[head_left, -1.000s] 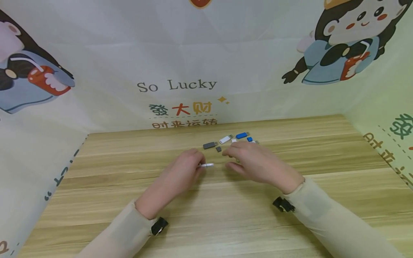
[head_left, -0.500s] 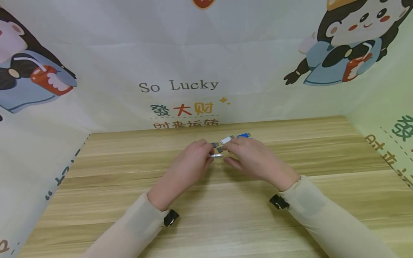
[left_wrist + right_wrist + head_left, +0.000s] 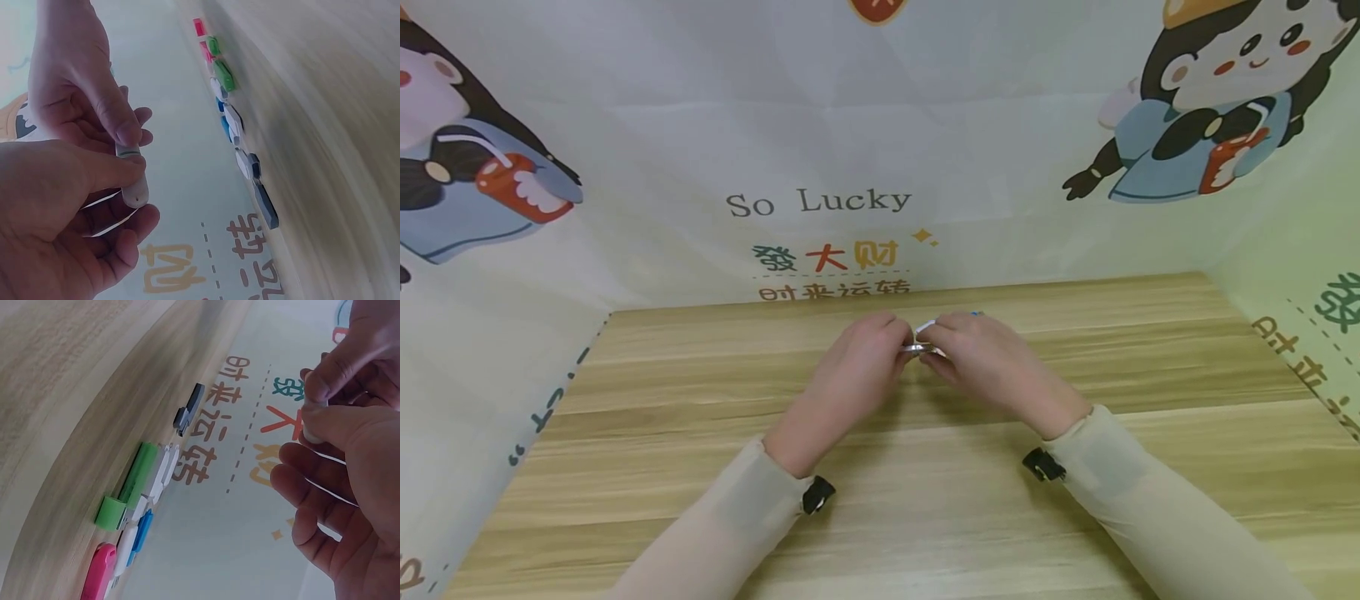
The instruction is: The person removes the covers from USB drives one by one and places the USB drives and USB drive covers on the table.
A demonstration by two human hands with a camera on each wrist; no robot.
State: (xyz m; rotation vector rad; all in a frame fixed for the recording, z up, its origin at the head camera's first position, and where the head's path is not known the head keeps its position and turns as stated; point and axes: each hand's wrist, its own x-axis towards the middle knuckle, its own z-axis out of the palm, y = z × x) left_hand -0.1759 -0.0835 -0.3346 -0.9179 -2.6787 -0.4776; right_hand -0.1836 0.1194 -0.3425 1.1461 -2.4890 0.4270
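A white USB flash drive point(image 3: 134, 192) with rounded ends is held up between both hands, its seam showing as a dark line. My left hand point(image 3: 50, 206) pinches one end between thumb and fingers. From the opposite side, my right hand point(image 3: 375, 469) pinches the other end, and its remaining fingers are loosely curled. In the head view, the left hand point(image 3: 865, 358) and the right hand point(image 3: 985, 358) meet fingertip to fingertip over the table's far part. The fingers cover most of the drive there.
Behind the hands, small flash drives and caps lie on the wooden table point(image 3: 925, 500): a grey drive point(image 3: 267, 206), a green drive point(image 3: 139, 472), a green cap point(image 3: 110, 513), a pink drive point(image 3: 99, 575), a blue drive point(image 3: 140, 530) and several white pieces. A printed cloth point(image 3: 820, 150) stands behind.
My left hand has moved right and away from me, carrying the white flash drive up to the right hand. The right hand now pinches its free end. The hands hide most drives on the table.
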